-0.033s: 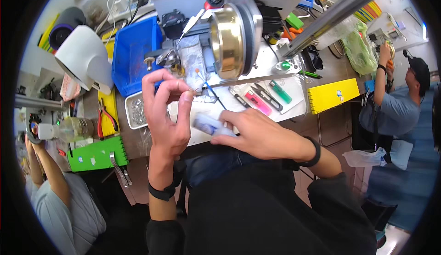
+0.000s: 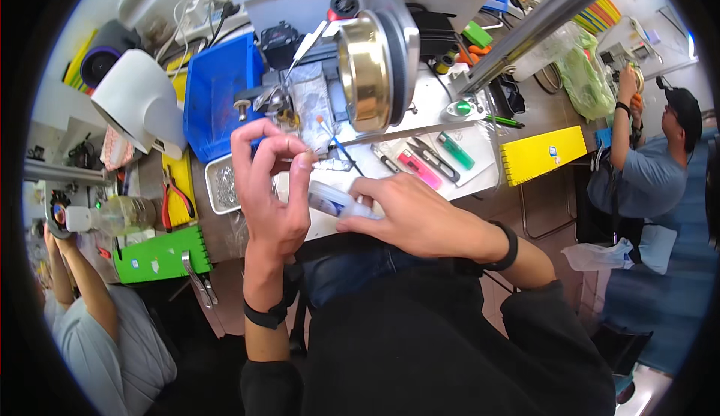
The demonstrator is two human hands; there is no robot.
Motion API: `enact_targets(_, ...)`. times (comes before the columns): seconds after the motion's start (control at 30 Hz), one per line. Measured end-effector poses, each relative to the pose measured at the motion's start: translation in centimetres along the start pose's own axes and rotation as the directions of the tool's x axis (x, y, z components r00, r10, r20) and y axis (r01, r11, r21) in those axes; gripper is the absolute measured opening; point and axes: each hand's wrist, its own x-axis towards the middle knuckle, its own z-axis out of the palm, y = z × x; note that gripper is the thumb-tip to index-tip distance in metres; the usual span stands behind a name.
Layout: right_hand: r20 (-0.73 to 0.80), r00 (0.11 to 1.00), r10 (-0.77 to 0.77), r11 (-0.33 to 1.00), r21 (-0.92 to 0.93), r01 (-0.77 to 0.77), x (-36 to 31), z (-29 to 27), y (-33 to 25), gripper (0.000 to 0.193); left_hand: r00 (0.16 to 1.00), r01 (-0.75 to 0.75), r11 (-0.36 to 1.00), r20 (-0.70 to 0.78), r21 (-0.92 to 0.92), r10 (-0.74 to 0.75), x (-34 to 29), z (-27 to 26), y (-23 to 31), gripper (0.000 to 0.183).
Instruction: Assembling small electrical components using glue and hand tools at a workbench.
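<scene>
My left hand [image 2: 271, 184] is raised over the front of the bench, thumb and forefinger pinched together. Whatever sits between those fingertips is too small to name. Beside it, my right hand [image 2: 409, 213] grips a small translucent squeeze bottle [image 2: 328, 199] with a blue label, its far end pointing toward the left hand. The bottle and the left hand appear close, but whether they touch I cannot tell. Behind the hands stands a machine with a shiny brass-coloured wheel [image 2: 360, 71]. A thin blue stick [image 2: 341, 148] lies on the white work surface.
Right of the hands lie a pink lighter [image 2: 418, 169], small black snips [image 2: 435, 159] and a green lighter [image 2: 456, 151]. At left are a white tray of small metal parts [image 2: 223, 185], a blue bin [image 2: 217, 94] and red-handled pliers [image 2: 177, 195]. Other people work on both sides.
The bottle in my right hand has shifted slightly left and up, closer to the left hand. My left hand keeps its pinch in nearly the same place.
</scene>
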Motion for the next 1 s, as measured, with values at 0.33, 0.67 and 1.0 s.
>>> enact_targets(0.33,-0.348,0.933,0.096,0.995,0.055,-0.082,-1.6,-4.2,3.3,0.027,0.997,-0.075,0.98,-0.022,0.182,0.081,0.0,0.6,0.2,0.01)
enact_targets(0.67,-0.572,0.811,0.123,0.84,-0.375,-0.391,-3.9,-5.3,10.3,0.022,0.999,-0.018,0.998,-0.047,0.052,0.021,-0.2,0.5,0.5,0.009)
enact_targets(1.0,-0.587,0.805,0.081,0.927,-0.252,-0.277,-4.0,-5.3,11.8,0.017,0.999,-0.013,0.998,-0.038,0.057,0.015,0.0,0.5,0.7,0.009)
